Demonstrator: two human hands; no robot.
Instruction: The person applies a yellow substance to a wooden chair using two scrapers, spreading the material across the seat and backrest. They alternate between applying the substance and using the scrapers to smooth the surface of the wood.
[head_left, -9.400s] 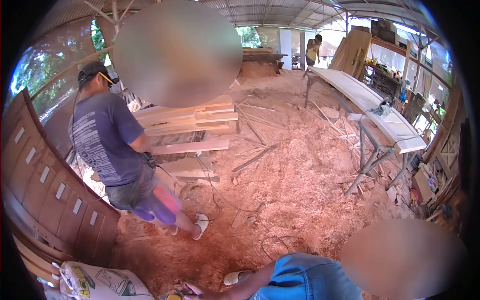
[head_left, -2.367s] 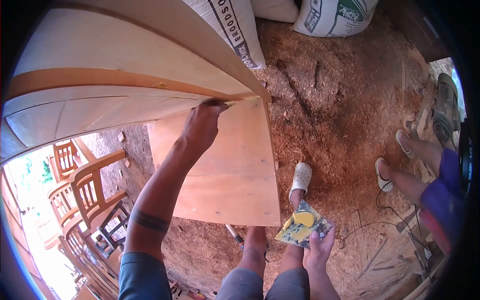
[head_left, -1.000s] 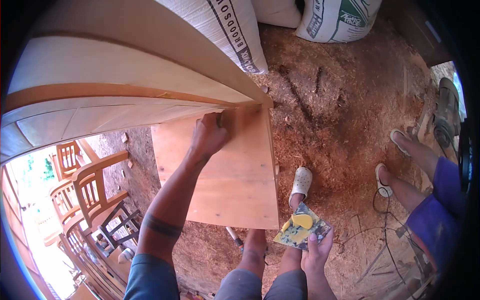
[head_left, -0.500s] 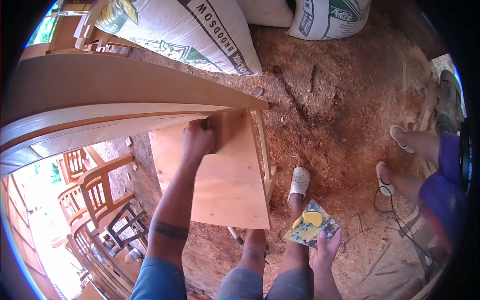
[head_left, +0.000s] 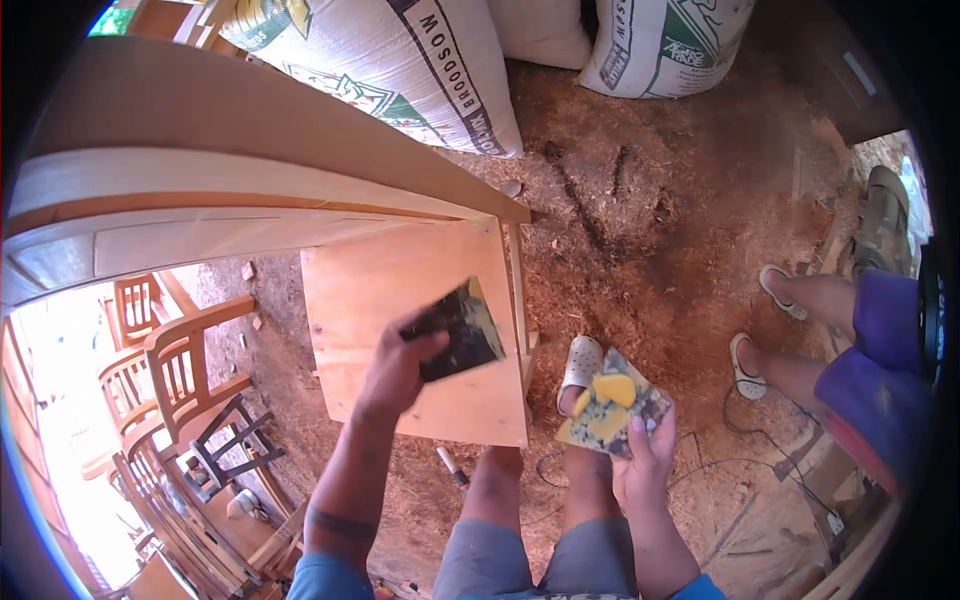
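A dark square spreader plate [head_left: 455, 332] with pale yellow smears along one edge is held up in my left hand [head_left: 402, 366], above the light wooden panel [head_left: 370, 270]. The fingers and thumb press around the plate's near corner. My right hand [head_left: 645, 455] holds a stained square board [head_left: 612, 415] by its right edge, thumb on top. A lump of yellow paste [head_left: 614, 389] sits on that board. The wooden panel has several small dark spots and joins a long curved wooden piece [head_left: 250, 120] on the upper left.
White printed sacks [head_left: 440, 70] stand at the top. A co-worker's legs [head_left: 790, 370] in purple shorts are at the right, near a cable [head_left: 760, 428]. Wooden chairs [head_left: 190, 350] stand at the left. Sawdust covers the ground [head_left: 660, 250].
My left hand has come back from the panel's far part and turned, bringing the spreader plate into view. My right hand has moved the board slightly up and left. The view has shifted a little.
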